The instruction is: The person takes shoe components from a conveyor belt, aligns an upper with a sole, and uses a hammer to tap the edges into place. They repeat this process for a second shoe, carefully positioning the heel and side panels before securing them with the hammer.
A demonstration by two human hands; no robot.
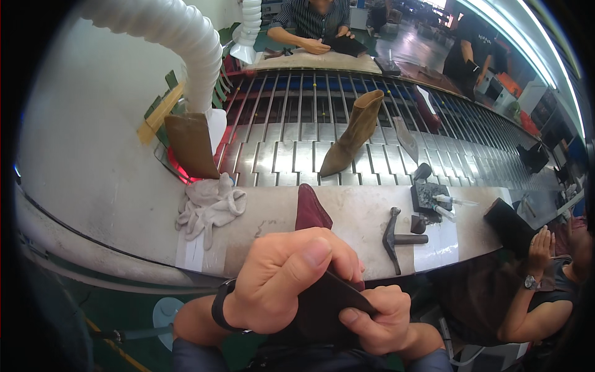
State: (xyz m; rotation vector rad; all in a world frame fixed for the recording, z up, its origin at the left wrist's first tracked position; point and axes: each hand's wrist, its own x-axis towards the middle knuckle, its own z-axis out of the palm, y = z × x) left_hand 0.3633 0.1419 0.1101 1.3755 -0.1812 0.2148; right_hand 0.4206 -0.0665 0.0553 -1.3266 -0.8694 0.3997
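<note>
The left hand (279,279) and right hand (383,319) grip the dark, flexible-looking piece (322,310) along its edge from opposite sides (presumably to keep it steady and taut).

The left hand (273,285) and right hand (381,319), wrapped on a dark piece (322,304), block the near middle of the bench (362,211); a maroon point (311,208) juts out beyond them. To its left I see a passable strip before the crumpled glove (214,208); to its right, a broader gap runs as far as the hammer (394,240). Past that, a black block (429,198) and syringes (455,201) crowd the way, and a neighbour's forearm (524,304) bounds the right. Over the conveyor (273,161), there's room between the brown panel (192,146) and the upright tan boot (356,133). A white hose (180,43) obstructs reaching in from above on the left.
</note>
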